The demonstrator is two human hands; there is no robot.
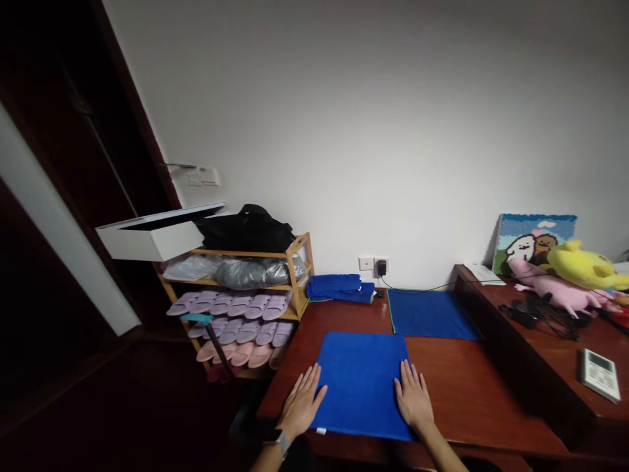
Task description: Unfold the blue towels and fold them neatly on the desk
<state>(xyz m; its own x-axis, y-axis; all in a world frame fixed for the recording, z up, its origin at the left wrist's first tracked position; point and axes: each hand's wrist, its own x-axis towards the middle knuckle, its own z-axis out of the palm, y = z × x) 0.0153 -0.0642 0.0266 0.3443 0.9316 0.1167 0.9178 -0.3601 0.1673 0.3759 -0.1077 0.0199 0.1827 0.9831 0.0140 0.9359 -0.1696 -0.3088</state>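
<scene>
A blue cloth lies spread flat on the reddish-brown wooden table, with a small white tag at its front left edge. My left hand rests palm down at the cloth's left edge, fingers stretched out, a watch on the wrist. At the right edge, my right hand lies flat too, its fingers spread. Behind, a second blue cloth with a green edge is laid out flat. Folded blue cloths are stacked at the table's back left, against the wall.
A wooden shoe rack with several slippers, a black bag and a white box stands left. On the raised right surface are plush toys, cables and a calculator. A black plug trails a cord along the wall.
</scene>
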